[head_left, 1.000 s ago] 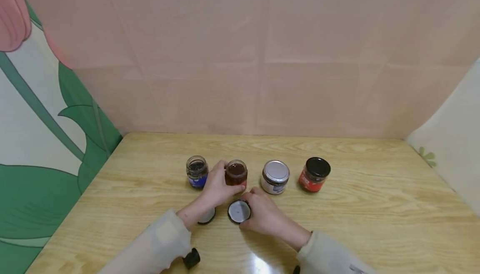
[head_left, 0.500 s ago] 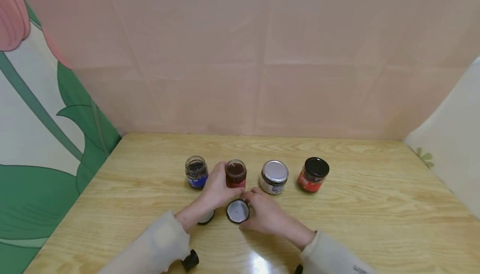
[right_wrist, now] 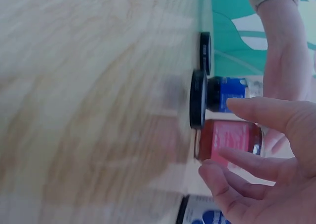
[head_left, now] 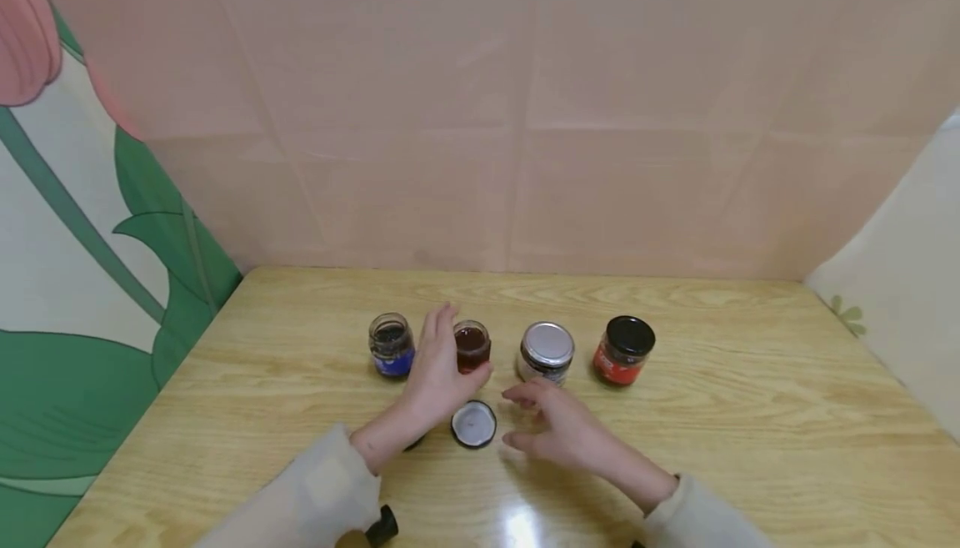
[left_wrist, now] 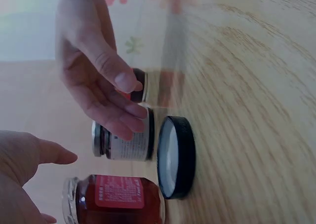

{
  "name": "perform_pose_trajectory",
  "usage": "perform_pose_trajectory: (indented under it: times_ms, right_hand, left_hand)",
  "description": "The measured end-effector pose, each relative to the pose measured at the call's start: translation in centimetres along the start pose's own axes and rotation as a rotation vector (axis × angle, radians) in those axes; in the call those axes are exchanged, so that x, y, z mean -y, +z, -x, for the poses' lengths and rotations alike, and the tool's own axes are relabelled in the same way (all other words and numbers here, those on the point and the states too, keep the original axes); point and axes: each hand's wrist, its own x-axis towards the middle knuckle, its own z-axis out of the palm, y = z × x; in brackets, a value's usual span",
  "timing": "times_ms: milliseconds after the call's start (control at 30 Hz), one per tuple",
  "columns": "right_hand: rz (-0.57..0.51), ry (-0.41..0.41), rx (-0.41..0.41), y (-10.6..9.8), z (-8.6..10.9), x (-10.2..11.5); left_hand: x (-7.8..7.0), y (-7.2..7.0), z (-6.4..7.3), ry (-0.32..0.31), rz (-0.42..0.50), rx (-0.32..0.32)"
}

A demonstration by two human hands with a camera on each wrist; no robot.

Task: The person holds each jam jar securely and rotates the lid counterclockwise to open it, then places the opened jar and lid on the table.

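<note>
A lidless jar with a red label and dark red contents (head_left: 472, 346) stands upright in the middle of the row. My left hand (head_left: 435, 373) is spread beside its left side, thumb in front; in the left wrist view the thumb and the jar are apart. Upside down on the table in front of this jar lies a black-rimmed lid (head_left: 474, 424), its pale inside facing up. To the lid's right hovers my right hand (head_left: 562, 429), fingers and thumb parted with nothing between them.
Left of my left hand stands another lidless jar with a blue label (head_left: 392, 346). A second black lid (right_wrist: 205, 52) is mostly behind my left wrist in the head view. Rightward stand a silver-lidded jar (head_left: 547, 348) and a black-lidded jar with a red label (head_left: 624, 351).
My right hand has let go of the lid and drawn away to the right. My left hand's fingers have straightened and loosened from the red-label jar, which stays in place.
</note>
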Motion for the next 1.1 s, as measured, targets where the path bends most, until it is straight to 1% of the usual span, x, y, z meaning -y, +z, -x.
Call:
perform_pose_trajectory:
  times_ms: [67, 167, 367, 567, 767, 900, 1100]
  right_hand:
    - [-0.020, -0.015, -0.018, -0.5, 0.1, -0.1]
    - [-0.037, -0.046, -0.059, -1.1, 0.2, -0.4]
    - [0.007, -0.109, -0.144, -2.5, 0.7, -0.8]
    - [0.035, -0.099, -0.174, -3.6, 1.0, -1.1]
    - [0.043, -0.092, -0.186, -4.2, 1.3, -1.3]
    - [0.060, -0.077, -0.200, -4.4, 1.5, -1.2]
    - [0.091, -0.055, -0.218, -4.7, 1.7, -1.1]
  left_hand:
    - [-0.2, -0.1, -0.1, 0.015, 0.000, -0.014]
    - [-0.6, -0.2, -0.3, 0.013, 0.009, -0.018]
    - [-1.4, -0.4, -0.5, 0.011, 0.023, -0.008]
    - [-1.9, -0.3, -0.7, 0.034, 0.063, -0.018]
    - [-2.5, -0.2, -0.8, 0.057, 0.090, 0.003]
    - [-2.8, -0.1, -1.0, 0.049, 0.090, 0.020]
    - [-3.4, 0.4, -1.0, 0.022, 0.075, 0.067]
